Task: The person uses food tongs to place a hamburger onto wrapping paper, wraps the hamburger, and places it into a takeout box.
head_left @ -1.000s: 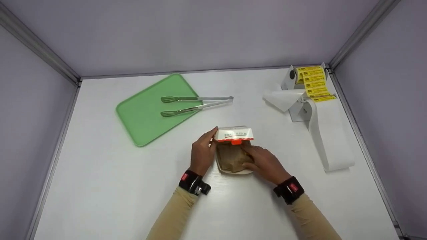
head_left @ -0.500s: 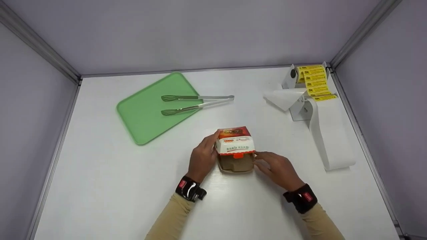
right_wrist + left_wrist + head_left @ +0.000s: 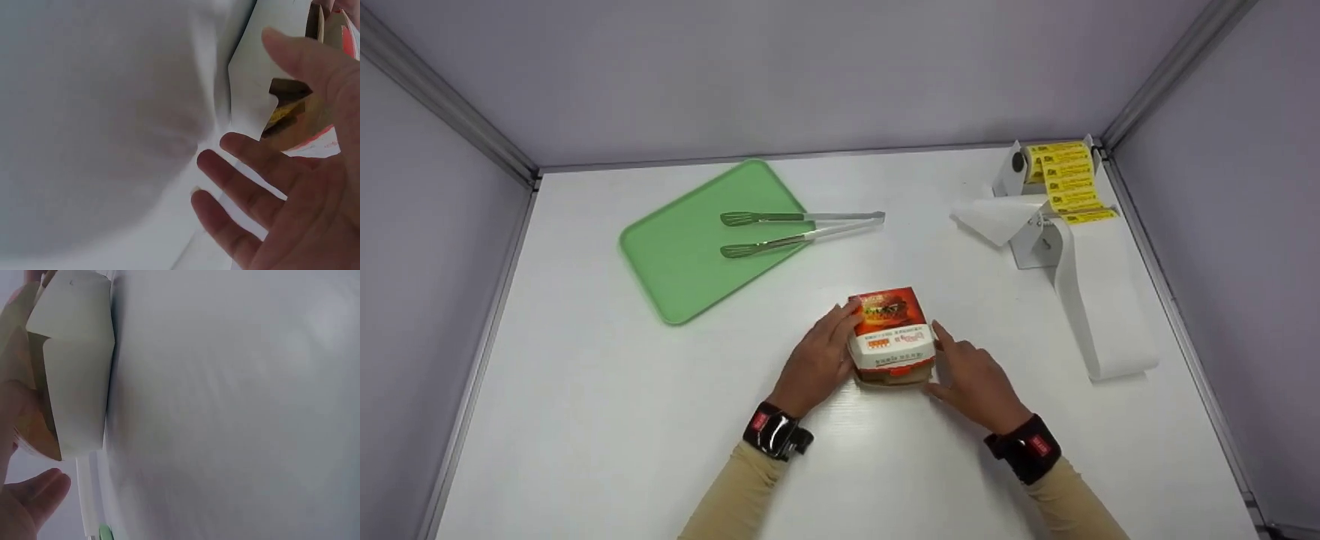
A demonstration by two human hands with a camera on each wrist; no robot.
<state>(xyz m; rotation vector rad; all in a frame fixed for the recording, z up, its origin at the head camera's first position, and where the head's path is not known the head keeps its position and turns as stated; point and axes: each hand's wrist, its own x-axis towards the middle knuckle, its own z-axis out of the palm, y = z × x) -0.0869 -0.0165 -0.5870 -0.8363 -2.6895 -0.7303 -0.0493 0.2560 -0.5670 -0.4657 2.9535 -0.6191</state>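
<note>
A hinged cardboard burger box (image 3: 891,330) stands on the white table, its red top printed with a burger. The lid is lowered to a narrow gap at the front, where brown paper wrapping (image 3: 894,378) shows. My left hand (image 3: 814,364) lies along the box's left side, fingertips at the lid's edge. On the other side my right hand (image 3: 979,379) spreads its thumb and fingers beside the box wall. The right wrist view shows those fingers (image 3: 242,191) loosely extended, and a side gap in the box (image 3: 250,76) with brown and yellow inside.
Behind to the left lies a green tray (image 3: 682,277), with metal tongs (image 3: 840,225) spread across its right edge. At the back right stands a dispenser with a roll of yellow labels (image 3: 1069,180). Its white backing strip (image 3: 1110,315) trails forward over the table.
The lid has swung down toward the front over the brown wrapping. My right hand has left the wrapping and moved to the box's right side; my left hand has stayed at the left side.
</note>
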